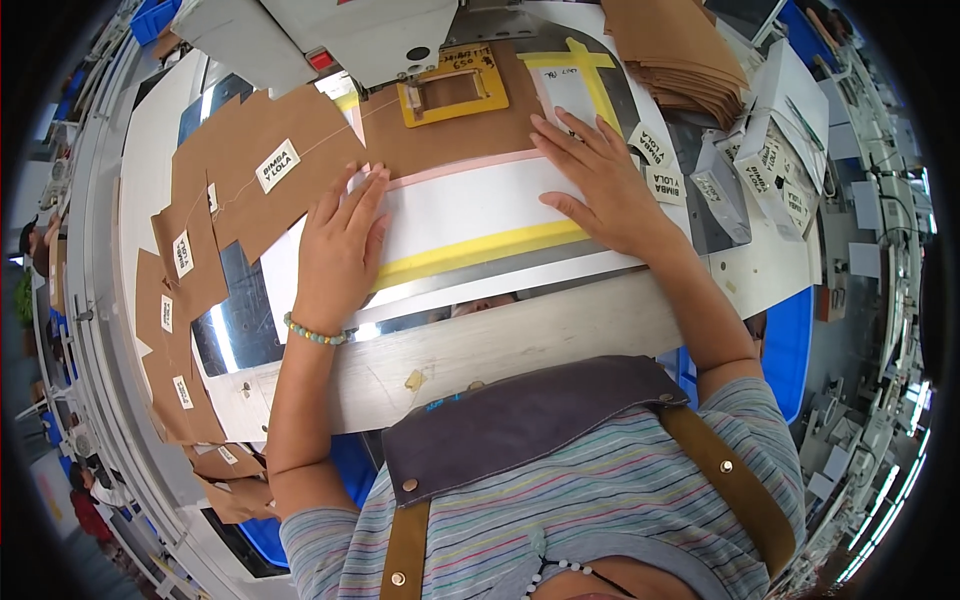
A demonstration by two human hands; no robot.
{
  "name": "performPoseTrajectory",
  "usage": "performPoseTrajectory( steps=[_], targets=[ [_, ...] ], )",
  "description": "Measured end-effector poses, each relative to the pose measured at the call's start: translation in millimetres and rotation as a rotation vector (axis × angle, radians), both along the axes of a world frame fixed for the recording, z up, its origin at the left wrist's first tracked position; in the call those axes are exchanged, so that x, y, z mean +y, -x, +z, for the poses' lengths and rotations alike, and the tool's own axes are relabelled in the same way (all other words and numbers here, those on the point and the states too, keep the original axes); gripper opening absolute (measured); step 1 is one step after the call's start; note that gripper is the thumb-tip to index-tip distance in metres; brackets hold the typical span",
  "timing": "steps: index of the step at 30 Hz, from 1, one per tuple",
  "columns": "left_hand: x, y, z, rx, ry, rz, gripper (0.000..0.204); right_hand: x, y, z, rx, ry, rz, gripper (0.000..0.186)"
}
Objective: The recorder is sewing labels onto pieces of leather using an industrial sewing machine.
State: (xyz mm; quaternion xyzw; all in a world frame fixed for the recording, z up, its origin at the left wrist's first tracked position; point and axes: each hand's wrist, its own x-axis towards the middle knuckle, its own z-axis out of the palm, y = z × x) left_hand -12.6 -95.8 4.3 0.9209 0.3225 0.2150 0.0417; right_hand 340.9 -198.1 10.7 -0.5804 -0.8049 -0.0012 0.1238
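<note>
A brown fabric or leather piece [450, 135] lies flat under the sewing machine head [380, 40]. Over it sits a yellow frame [487, 95] with a rectangular opening. My left hand [340, 245], a beaded bracelet at its wrist, lies with fingers stretched forward at the left end of a white guide strip [470, 205] edged in pink and yellow tape; its fingertips reach the brown piece's near edge. At the other end my right hand [605, 190] lies palm down, fingers spread, its fingertips at the brown piece's right side and the white taped card [570, 90].
Joined brown pieces with white labels [278, 165] trail off the table's left side, linked by thread. Stacked brown pieces [675, 55] lie at the back right. Nearby are loose labels [665, 185] and an open white box of labels [775, 175]. A blue bin [797, 350] stands below right.
</note>
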Motion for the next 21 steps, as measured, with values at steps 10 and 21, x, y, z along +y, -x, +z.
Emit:
performPoseTrajectory(
  steps=[10,21],
  targets=[
    [0.1,-5.9,10.4,0.043,0.001,-0.028,0.050,1.0,-1.9,0.7,0.017,0.001,0.012,0.066],
    [-1.1,0.7,1.2,0.101,-0.014,0.029,0.050,-0.4,-1.0,-4.5,0.001,-0.023,-0.021,0.067]
  ],
)
